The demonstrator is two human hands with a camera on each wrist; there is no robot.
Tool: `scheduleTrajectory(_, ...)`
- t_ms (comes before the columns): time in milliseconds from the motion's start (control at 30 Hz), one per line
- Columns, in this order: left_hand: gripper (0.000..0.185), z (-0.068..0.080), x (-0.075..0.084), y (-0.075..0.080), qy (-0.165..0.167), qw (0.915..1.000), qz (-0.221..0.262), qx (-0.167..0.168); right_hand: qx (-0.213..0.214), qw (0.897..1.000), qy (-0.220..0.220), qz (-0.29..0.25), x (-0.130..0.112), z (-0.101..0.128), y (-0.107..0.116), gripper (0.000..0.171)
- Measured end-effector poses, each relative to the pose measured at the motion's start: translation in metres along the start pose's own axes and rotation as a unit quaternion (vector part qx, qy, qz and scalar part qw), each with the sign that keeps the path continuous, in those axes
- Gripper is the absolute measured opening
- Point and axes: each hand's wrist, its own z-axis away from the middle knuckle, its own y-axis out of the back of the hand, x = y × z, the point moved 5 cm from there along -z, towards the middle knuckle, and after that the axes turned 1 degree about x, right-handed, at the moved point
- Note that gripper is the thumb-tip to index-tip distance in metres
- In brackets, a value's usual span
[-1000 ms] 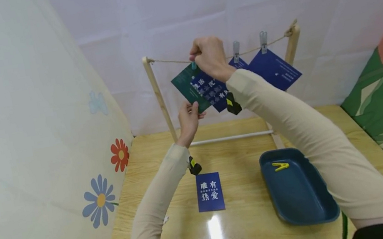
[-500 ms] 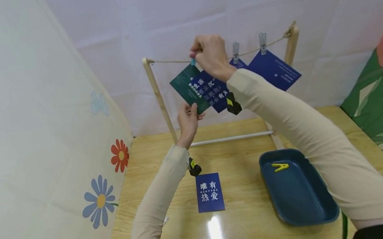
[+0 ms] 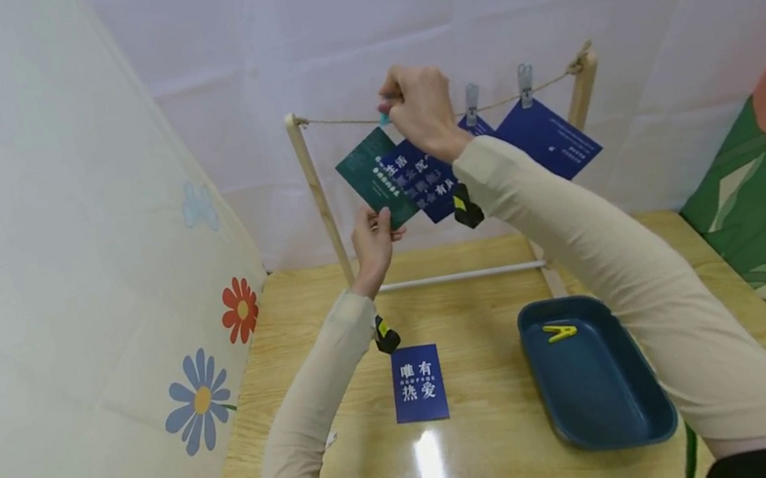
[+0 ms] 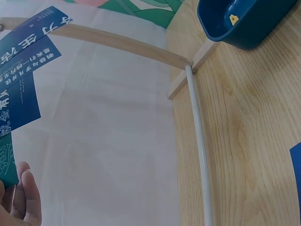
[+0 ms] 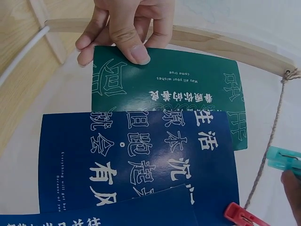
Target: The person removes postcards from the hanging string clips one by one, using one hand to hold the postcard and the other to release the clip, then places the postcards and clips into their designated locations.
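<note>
Two pinches: our left hand has thumb and fingers closed on the green card at its lower corner, below the rope; our right hand, fingers curled, holds the teal clip at the rope, apart from the card. We'd do well to spread the clip wide and seat the card's upper corner against the rope before letting go. Our right arm slants in high; our left arm reaches up lower.
</note>
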Motion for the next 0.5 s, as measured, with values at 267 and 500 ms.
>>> scheduleTrajectory(267,0.016,-0.0027,-0.0045,0.0024,0.01,0.9999,-0.002,0.011,-0.019,0.999,-0.029,-0.006,0.0014,0.0,-0.0021,0.03)
scheduleTrajectory(500,0.016,-0.0025,-0.0088,0.0057,0.023,0.9995,-0.009,0.019,-0.022,0.999,-0.039,-0.018,0.0014,0.0002,-0.0033,0.028)
